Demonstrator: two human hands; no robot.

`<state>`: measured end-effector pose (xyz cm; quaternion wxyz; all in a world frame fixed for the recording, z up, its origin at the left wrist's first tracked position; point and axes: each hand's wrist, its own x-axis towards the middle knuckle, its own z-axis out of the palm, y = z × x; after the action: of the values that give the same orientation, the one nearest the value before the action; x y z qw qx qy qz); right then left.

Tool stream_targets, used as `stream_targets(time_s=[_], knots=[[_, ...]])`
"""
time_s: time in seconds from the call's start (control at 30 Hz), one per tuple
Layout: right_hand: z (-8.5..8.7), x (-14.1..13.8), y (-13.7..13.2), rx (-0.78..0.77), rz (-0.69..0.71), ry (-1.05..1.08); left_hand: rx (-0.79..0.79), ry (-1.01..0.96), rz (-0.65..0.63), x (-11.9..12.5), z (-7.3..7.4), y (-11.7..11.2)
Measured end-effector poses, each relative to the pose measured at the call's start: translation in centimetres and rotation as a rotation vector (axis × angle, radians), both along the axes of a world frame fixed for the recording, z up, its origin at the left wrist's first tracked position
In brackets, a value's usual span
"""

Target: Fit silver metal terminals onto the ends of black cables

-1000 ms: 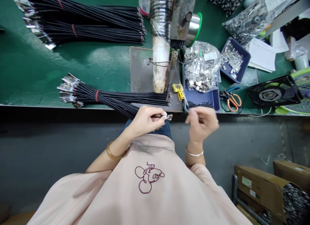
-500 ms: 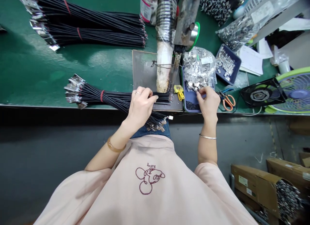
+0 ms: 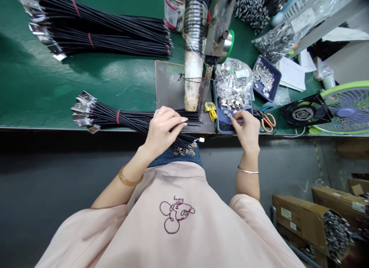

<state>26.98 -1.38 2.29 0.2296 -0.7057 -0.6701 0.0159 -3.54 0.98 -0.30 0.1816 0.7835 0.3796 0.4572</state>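
My left hand [image 3: 164,129] lies over a bundle of black cables [image 3: 134,117], thumb and fingertips pinched at a cable near the bare ends. A red band ties this bundle, and silver metal plugs [image 3: 83,108] fan out at its left end. Other cables with silver tips [image 3: 186,149] hang over the table edge by my lap. Over the front of a blue tray [image 3: 225,116], my right hand [image 3: 246,130] pinches a small silver metal connector shell [image 3: 230,115]. The tray holds a clear bag of metal shells [image 3: 234,85] and a heap of tiny black parts [image 3: 225,126].
A soldering stand [image 3: 216,33] and a wrapped hose [image 3: 192,75] rise over a grey board [image 3: 170,81]. Yellow cutters [image 3: 211,111], orange-handled pliers [image 3: 268,122], a second blue tray [image 3: 266,77] and a fan [image 3: 307,112] sit rightward. Tied cable bundles [image 3: 109,33] lie back left.
My right hand has drawn back from the pile of metal shells toward the tray's front, a shell now showing at its fingertips. My left hand's fingers have straightened slightly over the bundle.
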Motion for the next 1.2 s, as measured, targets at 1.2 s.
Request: stream_targets(time_s=[1.2], knots=[[-2.6, -11.7, -3.2, 0.050, 0.190, 0.927, -0.575, -0.156, -0.364, 1.8, 0.9, -0.4]])
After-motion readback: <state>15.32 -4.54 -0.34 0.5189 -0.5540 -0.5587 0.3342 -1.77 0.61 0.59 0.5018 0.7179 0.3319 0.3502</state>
